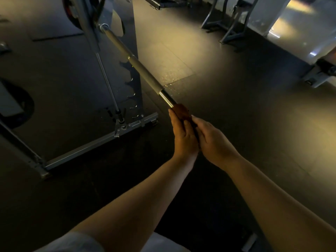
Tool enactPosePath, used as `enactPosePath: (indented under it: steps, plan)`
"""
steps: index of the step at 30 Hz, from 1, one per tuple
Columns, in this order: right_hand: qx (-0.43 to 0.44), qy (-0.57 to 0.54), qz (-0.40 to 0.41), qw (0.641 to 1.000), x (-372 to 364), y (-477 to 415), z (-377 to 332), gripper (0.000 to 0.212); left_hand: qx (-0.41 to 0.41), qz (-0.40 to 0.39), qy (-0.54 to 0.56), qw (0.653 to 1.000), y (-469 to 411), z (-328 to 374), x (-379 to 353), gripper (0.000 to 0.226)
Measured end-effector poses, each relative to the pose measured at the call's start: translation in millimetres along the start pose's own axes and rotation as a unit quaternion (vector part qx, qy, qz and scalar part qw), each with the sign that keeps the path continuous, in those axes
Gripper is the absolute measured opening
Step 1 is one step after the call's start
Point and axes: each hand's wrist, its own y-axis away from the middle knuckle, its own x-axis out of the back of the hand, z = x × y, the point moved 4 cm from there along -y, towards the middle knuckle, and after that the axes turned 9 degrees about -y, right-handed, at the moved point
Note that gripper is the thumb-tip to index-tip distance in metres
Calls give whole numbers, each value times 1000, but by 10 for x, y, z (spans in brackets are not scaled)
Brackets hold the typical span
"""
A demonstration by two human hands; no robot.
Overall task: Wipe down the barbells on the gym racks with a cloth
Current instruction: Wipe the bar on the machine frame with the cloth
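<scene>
Reader: Where are the hands, and what do they hold?

Describer: Both meet at the near end of a barbell (143, 70). The left hand (183, 135) and right hand (212, 140) sit side by side, touching. Both are clasped round a reddish-brown cloth (181, 110) bunched about the bar. Most of the fingers are hidden beneath it, so how firmly they squeeze cannot be told.

Reader: And where does the bar lie?

Describer: Its far end sits against the upright of a grey metal rack (87, 20). From there it slants out past the front corner of the rack's base, above the dark floor (227, 88). The cloth covers the shiny stretch just this side of the bar's long matte grey part.

Reader: Why two hands on one cloth?

Describer: Probably so the cloth circles the bar fully and rubs all the way round in one stroke. The rack appears to carry the weight, which would leave the hands free to squeeze and slide. The grey length lies beyond the cloth, so the wiping likely runs towards the rack.
</scene>
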Motion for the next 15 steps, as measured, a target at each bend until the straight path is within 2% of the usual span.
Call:
enactPosePath:
  steps: [4,10,15]
  plan:
    - [-23,-33,-24,999,41,30,48,47,18,-31,-7,999,129,4,-29,58]
    - [-24,-9,-22,999,133,358,258,49,44,33,32,998,-36,256,13,59]
    - [-26,-45,-38,998,169,396,272,50,25,14,34,999,258,12,-184,58]
